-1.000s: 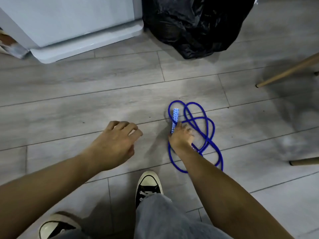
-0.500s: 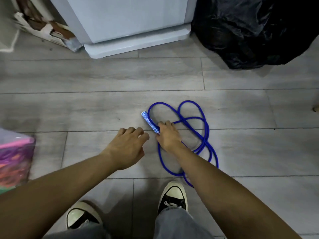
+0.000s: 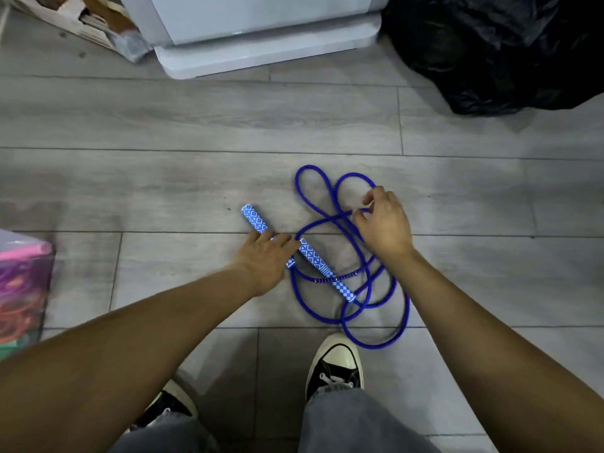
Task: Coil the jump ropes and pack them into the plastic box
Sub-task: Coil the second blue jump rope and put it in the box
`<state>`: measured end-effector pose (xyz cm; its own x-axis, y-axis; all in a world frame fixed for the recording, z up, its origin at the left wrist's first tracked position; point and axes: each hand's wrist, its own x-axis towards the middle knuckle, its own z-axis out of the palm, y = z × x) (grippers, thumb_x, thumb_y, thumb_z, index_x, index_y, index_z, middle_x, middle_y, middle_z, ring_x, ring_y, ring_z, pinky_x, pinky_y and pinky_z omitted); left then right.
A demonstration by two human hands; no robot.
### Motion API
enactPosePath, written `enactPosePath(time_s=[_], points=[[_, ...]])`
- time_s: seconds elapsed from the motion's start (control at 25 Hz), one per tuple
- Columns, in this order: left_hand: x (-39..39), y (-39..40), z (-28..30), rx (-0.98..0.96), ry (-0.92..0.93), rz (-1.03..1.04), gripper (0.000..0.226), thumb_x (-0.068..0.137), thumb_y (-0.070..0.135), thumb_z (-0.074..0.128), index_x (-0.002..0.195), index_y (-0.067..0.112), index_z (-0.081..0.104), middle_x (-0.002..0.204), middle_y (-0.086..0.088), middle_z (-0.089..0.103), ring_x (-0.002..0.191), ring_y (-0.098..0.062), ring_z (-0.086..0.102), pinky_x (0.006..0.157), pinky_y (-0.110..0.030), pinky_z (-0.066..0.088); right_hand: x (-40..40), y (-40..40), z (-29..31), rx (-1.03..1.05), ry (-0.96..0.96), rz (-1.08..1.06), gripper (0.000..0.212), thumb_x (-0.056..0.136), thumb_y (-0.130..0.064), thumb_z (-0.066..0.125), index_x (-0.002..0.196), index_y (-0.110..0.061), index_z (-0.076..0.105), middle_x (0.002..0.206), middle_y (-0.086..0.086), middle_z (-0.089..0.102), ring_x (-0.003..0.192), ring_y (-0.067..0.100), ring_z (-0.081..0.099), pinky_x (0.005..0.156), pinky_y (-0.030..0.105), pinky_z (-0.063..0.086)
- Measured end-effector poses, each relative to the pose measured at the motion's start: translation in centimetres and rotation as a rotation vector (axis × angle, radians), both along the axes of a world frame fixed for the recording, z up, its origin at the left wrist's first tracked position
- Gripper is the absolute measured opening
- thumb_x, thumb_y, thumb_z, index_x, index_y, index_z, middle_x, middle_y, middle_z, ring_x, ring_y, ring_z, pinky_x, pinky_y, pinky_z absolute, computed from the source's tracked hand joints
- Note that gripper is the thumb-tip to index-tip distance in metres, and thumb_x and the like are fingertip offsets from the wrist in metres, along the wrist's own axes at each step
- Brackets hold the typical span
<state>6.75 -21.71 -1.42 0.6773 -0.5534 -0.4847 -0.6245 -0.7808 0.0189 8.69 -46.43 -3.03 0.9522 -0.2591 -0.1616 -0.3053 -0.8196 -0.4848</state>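
my right hand [image 3: 385, 227] pinches a strand of the blue rope [image 3: 403, 308] between thumb and fingertips, up at the far loops, while my left hand [image 3: 266, 256] lies flat, fingers straight, pressing one patterned handle [image 3: 253, 219] to the floor [image 3: 196, 178]. the second handle [image 3: 322, 268] lies just beside the first, pointing back toward my right shoe [image 3: 336, 364], with rope crossing under it. the rope sprawls in loose, overlapping loops between my hands and that shoe, not yet a tidy coil.

as i judge it, the step in hand is gathering the loops. to do it well i would keep the left palm firm on the handle as an anchor, bring the second handle alongside it, then draw the pinched strand toward the handles in even turns, letting slack run through the fingers rather than dragging the whole tangle. the crossings near the second handle look likely to snag, so i would lift each loop clear before laying it down.

the box [image 3: 23, 289] sits at the left edge, blurred, with pink and orange ropes showing through its wall; this rope is well apart from it.
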Motion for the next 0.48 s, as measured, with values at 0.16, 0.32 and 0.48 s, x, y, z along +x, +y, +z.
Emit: enactPosePath(time_s=[0.16, 0.32, 0.48], points=[[-0.6, -0.5, -2.0, 0.143, -0.018, -0.021, 0.056, 0.092, 0.020, 0.051, 0.144, 0.023, 0.030, 0.141, -0.005, 0.040, 0.133, -0.031, 0.035, 0.112, -0.047, 0.024, -7.0, 1.6, -0.1, -0.032, 0.069, 0.192, 0.013, 0.089, -0.029, 0.061, 0.084, -0.017, 0.058, 0.081, 0.003, 0.065, 0.074, 0.027, 0.061, 0.062, 0.035, 0.048], [-0.8, 0.1, -2.7, 0.104, -0.085, 0.005, 0.047, 0.095, 0.018, 0.048, 0.141, 0.017, 0.036, 0.133, -0.008, 0.050, 0.121, -0.033, 0.049, 0.103, -0.050, 0.034, -11.7, 3.7, -1.7, -0.180, 0.081, 0.357, 0.023, 0.080, -0.036, 0.073, 0.091, -0.017, 0.065, 0.083, 0.003, 0.066, 0.074, 0.026, 0.063, 0.069, 0.038, 0.053], [0.7, 2.2, -2.0, -0.299, 0.085, 0.474, 0.023, 0.097, 0.023, 0.048, 0.115, 0.008, 0.048, 0.114, -0.016, 0.057, 0.102, -0.039, 0.058, 0.084, -0.049, 0.047, -10.1, 5.7, -3.5, -0.436, 0.226, 0.389, 0.043, 0.062, -0.024, 0.087, 0.100, -0.014, 0.070, 0.088, 0.007, 0.068, 0.073, 0.028, 0.069, 0.069, 0.039, 0.055]])
